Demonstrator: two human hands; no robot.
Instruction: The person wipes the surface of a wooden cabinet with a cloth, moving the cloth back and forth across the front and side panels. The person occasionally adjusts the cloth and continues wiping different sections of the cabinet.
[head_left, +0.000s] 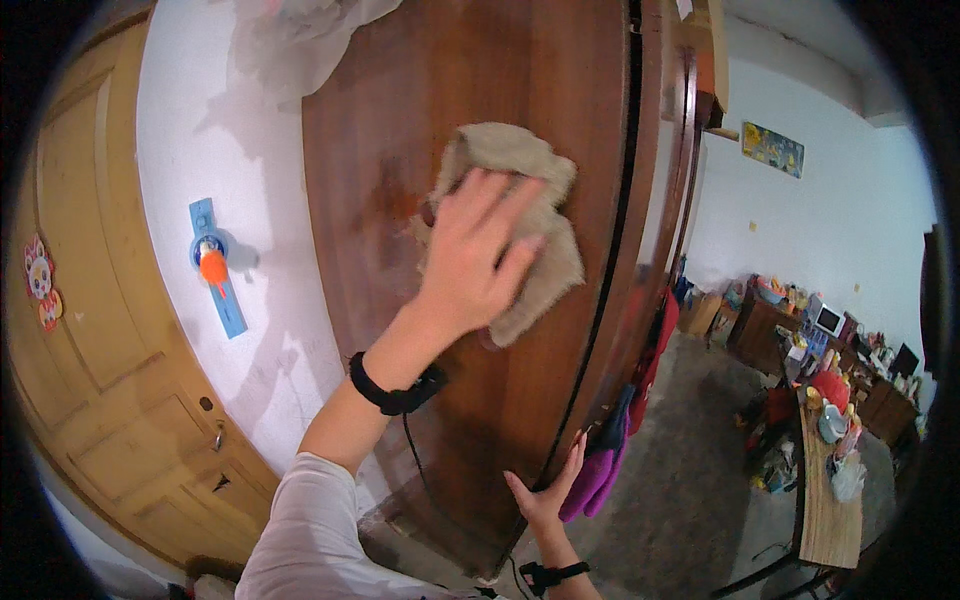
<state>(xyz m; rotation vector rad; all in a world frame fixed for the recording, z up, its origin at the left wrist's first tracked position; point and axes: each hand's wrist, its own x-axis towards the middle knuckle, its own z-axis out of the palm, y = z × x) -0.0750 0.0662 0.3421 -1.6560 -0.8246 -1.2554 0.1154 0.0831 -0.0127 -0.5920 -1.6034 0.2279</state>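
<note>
My left hand (480, 255) lies spread over a beige cloth (540, 285), pressing it against the brown wooden side panel (367, 247) of a tall cabinet. The fingers are slightly blurred. Folds of the cloth stick out above and to the right of the hand. Lower down, my right hand (551, 484) is at the panel's right edge, thumb apart from the fingers; it appears to touch the wood. It holds no loose thing that I can see. A black strap circles each wrist.
A yellow door (112, 300) and a white wall with a blue hook plate (229, 307) stand left. Plastic sheeting (300, 45) hangs at the top. Purple and red fabric (592, 480) hangs beside the cabinet. A cluttered table (829, 517) is at right; a microwave (829, 320) stands farther back.
</note>
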